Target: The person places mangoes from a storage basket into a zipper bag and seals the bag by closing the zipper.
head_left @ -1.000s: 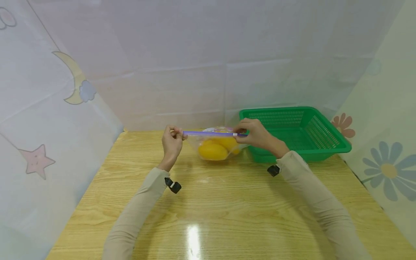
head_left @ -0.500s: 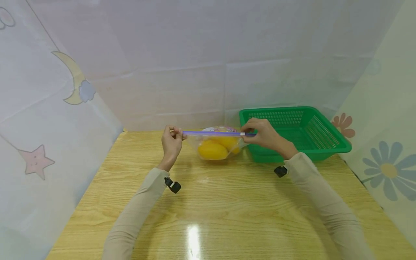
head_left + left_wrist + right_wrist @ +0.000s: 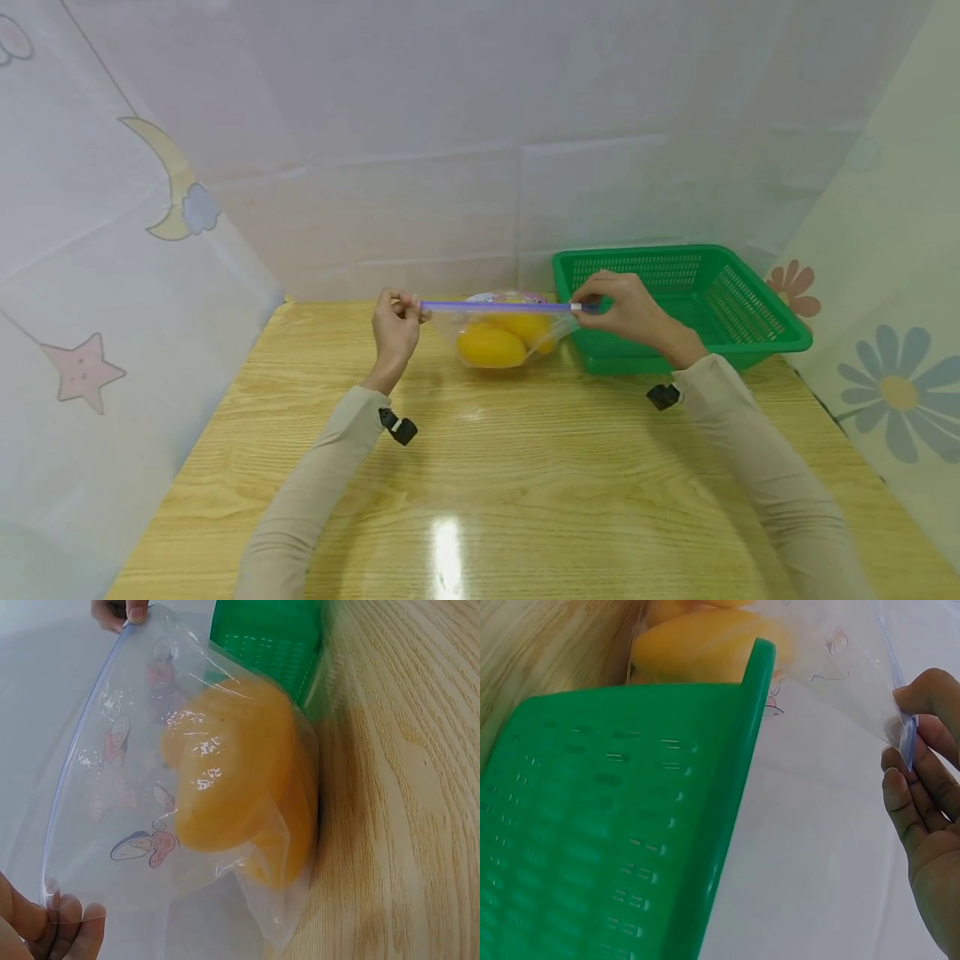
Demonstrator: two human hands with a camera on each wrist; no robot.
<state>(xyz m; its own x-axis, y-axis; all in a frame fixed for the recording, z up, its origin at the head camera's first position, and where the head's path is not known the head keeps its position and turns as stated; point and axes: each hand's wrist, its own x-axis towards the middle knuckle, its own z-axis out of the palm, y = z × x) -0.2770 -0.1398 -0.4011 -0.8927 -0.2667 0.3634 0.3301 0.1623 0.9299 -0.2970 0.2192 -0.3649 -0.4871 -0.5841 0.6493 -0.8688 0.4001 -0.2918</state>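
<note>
A clear zip bag (image 3: 135,825) with cartoon prints and a purple zip strip (image 3: 495,307) stands on the table, its top stretched straight between both hands. Inside lie several yellow mangoes (image 3: 491,346), resting at the bottom. My left hand (image 3: 396,329) pinches the left end of the strip between thumb and fingers. At the other end, my right hand (image 3: 630,308) pinches the white slider (image 3: 576,307), close to the bag's right corner. In the right wrist view, thumb and fingers close on that corner (image 3: 907,739).
A green plastic basket (image 3: 750,348) with slotted walls stands just right of the bag, partly under my right hand. The wooden table (image 3: 480,467) extends toward me. A pale printed cloth (image 3: 420,125) hangs behind.
My right hand has slid rightward along the purple strip with the white slider, up to near the bag's right end. The left hand and the mangoes have stayed in place.
</note>
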